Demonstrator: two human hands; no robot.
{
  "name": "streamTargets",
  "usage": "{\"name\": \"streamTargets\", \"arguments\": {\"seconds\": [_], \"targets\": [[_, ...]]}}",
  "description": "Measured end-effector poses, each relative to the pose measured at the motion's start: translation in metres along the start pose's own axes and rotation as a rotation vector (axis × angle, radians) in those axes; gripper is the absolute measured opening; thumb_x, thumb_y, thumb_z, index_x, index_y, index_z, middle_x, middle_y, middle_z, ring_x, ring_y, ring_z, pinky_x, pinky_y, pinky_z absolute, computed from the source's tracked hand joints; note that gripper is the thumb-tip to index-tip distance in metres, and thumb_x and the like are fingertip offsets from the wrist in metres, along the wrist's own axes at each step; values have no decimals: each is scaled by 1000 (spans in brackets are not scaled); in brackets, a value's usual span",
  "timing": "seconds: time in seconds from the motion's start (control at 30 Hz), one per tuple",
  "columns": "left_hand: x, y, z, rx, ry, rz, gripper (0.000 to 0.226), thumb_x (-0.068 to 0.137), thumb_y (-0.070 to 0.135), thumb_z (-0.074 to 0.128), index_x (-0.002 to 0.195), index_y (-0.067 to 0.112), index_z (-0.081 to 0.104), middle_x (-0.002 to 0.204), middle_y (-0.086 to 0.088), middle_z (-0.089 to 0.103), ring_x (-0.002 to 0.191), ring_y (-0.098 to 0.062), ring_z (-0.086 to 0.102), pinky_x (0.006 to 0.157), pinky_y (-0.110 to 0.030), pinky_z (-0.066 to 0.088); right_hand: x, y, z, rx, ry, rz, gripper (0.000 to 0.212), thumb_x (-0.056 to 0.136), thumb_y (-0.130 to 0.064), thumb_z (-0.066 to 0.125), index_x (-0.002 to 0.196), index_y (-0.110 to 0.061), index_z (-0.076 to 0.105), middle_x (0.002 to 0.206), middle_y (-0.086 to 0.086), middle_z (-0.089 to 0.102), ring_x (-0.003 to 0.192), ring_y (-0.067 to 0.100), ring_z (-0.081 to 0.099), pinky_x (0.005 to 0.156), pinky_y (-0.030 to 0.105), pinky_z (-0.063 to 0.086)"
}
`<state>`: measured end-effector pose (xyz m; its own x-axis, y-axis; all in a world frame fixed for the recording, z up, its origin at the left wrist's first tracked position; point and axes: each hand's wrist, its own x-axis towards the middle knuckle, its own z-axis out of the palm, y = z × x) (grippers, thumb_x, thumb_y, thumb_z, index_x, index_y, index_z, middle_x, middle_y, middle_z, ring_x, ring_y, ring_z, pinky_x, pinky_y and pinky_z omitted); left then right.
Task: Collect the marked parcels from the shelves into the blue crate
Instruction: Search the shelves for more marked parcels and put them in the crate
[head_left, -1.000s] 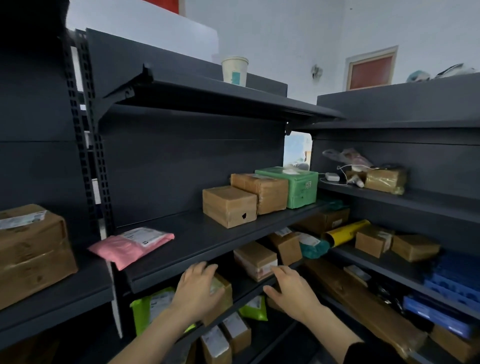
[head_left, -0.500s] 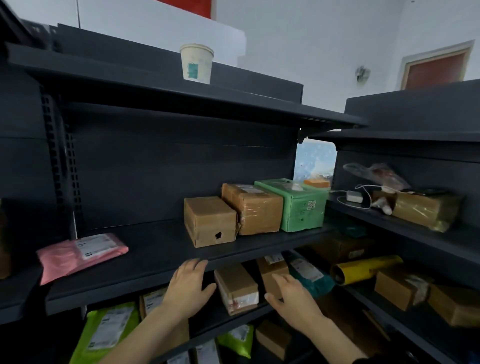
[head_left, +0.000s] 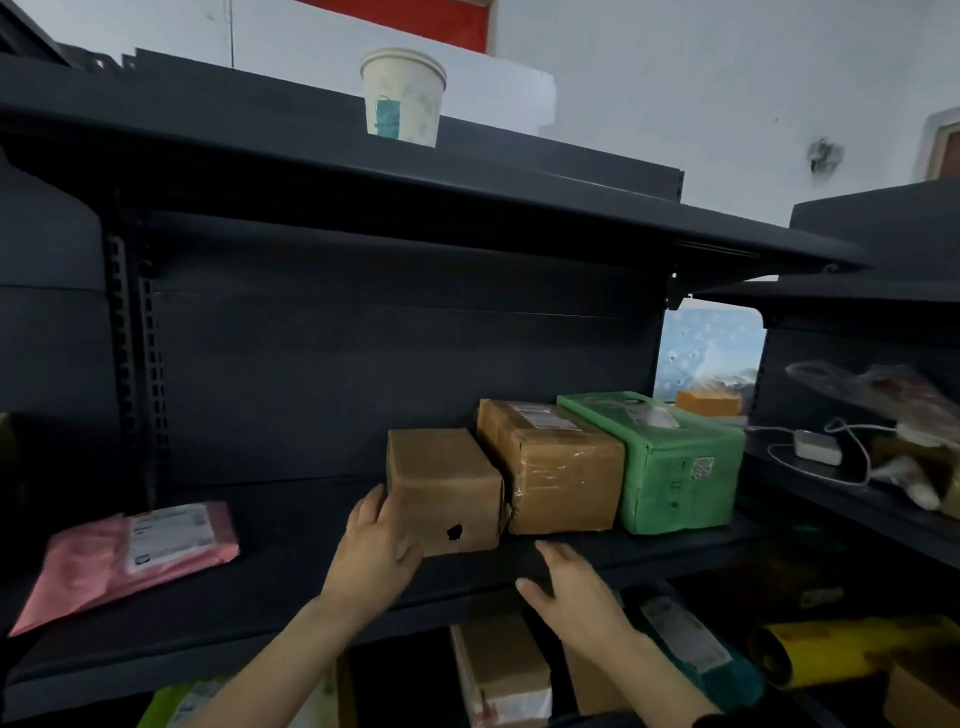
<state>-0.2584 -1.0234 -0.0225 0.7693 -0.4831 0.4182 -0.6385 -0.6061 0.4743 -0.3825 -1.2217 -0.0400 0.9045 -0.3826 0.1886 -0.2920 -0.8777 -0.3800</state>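
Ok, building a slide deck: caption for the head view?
Left hand grips the holed brown box on the dark shelf; right hand hovers at the shelf edge.

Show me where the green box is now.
Head view, right of centre: the green box ends a row of three on the middle shelf, beside the taped brown box, with the small brown box farthest left.

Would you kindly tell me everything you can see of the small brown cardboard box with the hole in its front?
It is a small, plain brown cardboard box, closed, with a ragged dark hole low on its front face. It stands flat on the dark metal shelf, its right side against a taped brown box. The left hand grips its front left corner.
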Motion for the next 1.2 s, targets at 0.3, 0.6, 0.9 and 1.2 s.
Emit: {"name": "streamTargets", "arguments": {"seconds": [0.3, 0.6, 0.9, 1.2], "targets": [[52, -15, 16, -72, -65, -107, 68, 92, 34, 54, 149, 29, 16, 158, -10, 6, 145, -28, 10, 114, -38, 26, 72, -14, 24, 314, 21, -17, 53, 93, -36, 53, 139, -17, 37, 133, 1, 50, 124, 16, 47, 103, 26, 39], [44, -14, 22, -321, 150, -185, 57, 88, 20, 63, 138, 21, 36, 130, 0, 49, 115, -16, 49, 92, -22, 44, 78, -39, 34, 346, 172, -132, 47, 94, -31, 50, 135, -11, 40, 124, 3, 54, 113, 17, 53, 94, 23, 44], [3, -25, -1, -848, 245, -447, 30, 85, 20, 66, 110, 16, 52, 101, -4, 61, 87, -11, 60, 59, -13, 49, 81, -113, 9, 211, 301, -651, 44, 95, -17, 47, 138, -17, 44, 136, 2, 51, 128, 20, 43, 109, 33, 31], [6, -24, -30, -778, 330, -409, 6, 95, 34, 49, 95, 33, 55, 101, 10, 62, 95, -2, 55, 72, -15, 41, 84, -122, 20, 455, 240, -669, 55, 92, -14, 54, 143, -20, 34, 148, -11, 29, 139, 6, 24, 110, 14, 16]]}}
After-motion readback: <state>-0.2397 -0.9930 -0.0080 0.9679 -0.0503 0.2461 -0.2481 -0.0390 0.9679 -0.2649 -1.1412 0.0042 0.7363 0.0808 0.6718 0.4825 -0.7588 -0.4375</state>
